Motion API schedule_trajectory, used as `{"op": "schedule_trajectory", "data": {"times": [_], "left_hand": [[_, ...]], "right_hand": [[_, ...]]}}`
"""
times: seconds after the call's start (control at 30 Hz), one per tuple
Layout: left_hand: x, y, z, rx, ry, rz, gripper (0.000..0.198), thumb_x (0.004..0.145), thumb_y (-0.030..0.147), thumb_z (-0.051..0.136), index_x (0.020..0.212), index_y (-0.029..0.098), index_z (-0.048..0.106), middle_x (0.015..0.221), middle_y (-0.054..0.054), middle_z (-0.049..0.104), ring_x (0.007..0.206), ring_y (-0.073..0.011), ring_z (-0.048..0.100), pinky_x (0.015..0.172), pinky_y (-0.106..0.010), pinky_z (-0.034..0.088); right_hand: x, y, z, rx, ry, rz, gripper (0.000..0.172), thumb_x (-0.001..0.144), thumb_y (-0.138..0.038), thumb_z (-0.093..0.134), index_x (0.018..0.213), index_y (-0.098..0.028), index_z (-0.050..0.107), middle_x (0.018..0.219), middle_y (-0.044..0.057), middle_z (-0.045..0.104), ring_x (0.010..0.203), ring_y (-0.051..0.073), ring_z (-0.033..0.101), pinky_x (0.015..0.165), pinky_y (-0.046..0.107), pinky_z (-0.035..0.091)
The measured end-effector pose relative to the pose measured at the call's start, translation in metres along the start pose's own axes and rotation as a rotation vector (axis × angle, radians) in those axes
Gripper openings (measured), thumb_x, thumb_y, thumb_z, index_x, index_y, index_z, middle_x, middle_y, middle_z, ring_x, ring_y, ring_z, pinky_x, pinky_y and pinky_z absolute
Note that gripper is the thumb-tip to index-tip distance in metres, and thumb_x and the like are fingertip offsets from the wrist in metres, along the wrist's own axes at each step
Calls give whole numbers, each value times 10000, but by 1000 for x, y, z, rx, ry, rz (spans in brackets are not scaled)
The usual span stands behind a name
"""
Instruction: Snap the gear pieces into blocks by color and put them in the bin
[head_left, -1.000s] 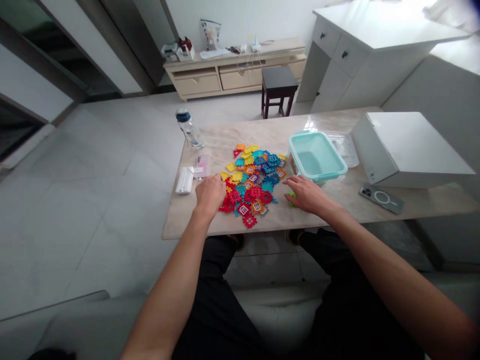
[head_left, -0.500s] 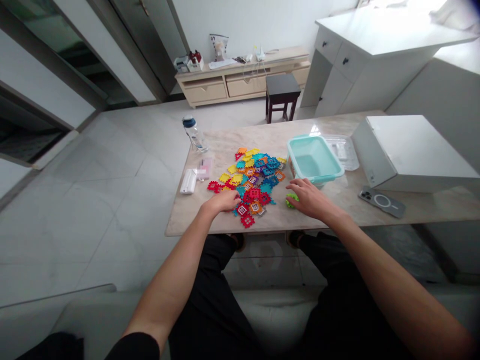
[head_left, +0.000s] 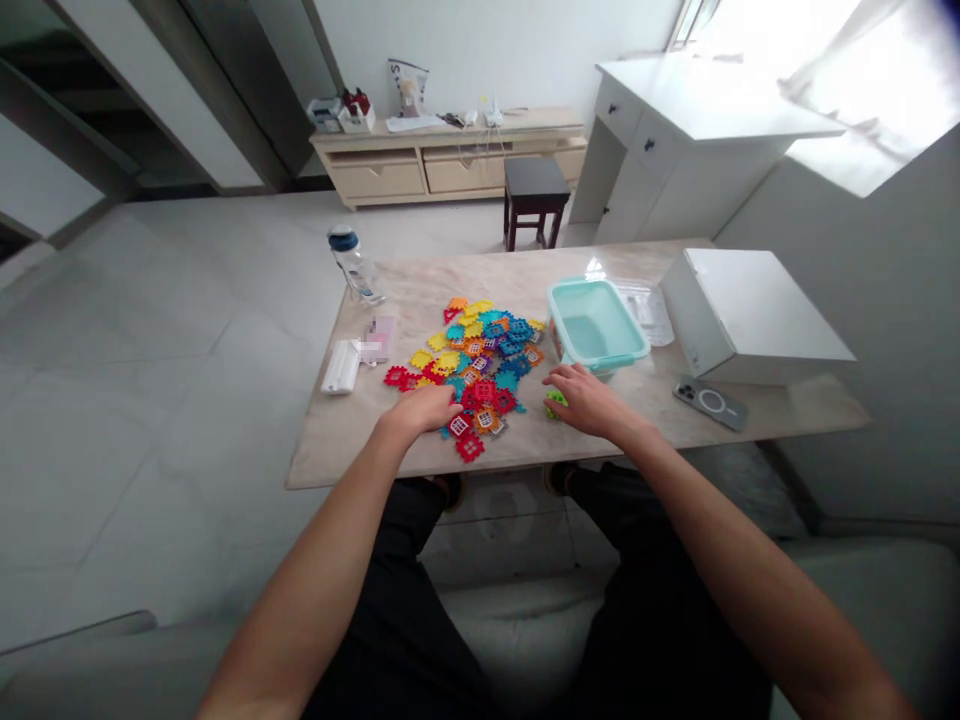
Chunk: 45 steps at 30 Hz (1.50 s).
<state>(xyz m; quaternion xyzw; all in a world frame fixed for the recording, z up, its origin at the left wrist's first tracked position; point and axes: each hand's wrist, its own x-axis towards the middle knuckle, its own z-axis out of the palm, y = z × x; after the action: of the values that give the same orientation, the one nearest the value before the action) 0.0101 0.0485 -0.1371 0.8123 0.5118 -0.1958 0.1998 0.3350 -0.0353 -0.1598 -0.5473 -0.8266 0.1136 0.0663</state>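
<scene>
A loose heap of notched, interlocking plastic pieces (head_left: 480, 362) lies near the middle of the tabletop (head_left: 330, 455), mostly red, yellow, orange and blue. They overlap at odd angles, so they look tipped out rather than arranged, and they sit between my arms where both hands seem able to reach.

My left hand (head_left: 421, 408) rests palm down at the near left edge of the heap, fingers among the red pieces. Its fingertips are partly hidden, so I cannot tell how far it is open or whether it has hold of anything.

My right hand (head_left: 589, 402) arches loosely over a few green pieces (head_left: 556, 403) set apart from the heap, perhaps to keep them separate. The fingers are bent and a little spread; whether they grip or only touch, I cannot tell.

Just beyond that hand stands a mint tub (head_left: 611, 361), its open top upward, so its inside is easy to get at. Farther right are a white box (head_left: 765, 310) and a phone (head_left: 711, 402), both clear of the heap. At the left end, a bottle (head_left: 361, 272) stands behind a white packet (head_left: 343, 367).
</scene>
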Motion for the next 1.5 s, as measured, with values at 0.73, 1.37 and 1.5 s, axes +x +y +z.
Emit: {"op": "schedule_trajectory", "data": {"times": [0.73,1.37,1.5], "left_hand": [[-46,-15,-24,87,280,-150,380,1129,326,481,1391,156,698,1349,-222,796,1285,-384,777,1069,-488,627],[-38,30,-38,139,400,-71,404,1132,404,503,1422,223,719,1284,-179,824,1199,-386,800,967,-445,632],[-41,37,-43,146,451,-86,424,1135,404,465,1409,210,725,1238,-184,827,1165,-390,808,944,-443,635]], "right_hand": [[18,17,4,-45,-16,123,350,1083,-299,672,1390,-142,730,1461,195,691,1360,332,686,1245,461,508],[-24,56,-4,-118,-299,322,480,981,-346,836,1403,-151,717,1456,216,739,1326,359,730,1070,395,583],[-32,61,15,-140,-323,271,714,891,-310,940,1504,-123,625,1511,255,689,1381,388,701,1141,441,570]]}}
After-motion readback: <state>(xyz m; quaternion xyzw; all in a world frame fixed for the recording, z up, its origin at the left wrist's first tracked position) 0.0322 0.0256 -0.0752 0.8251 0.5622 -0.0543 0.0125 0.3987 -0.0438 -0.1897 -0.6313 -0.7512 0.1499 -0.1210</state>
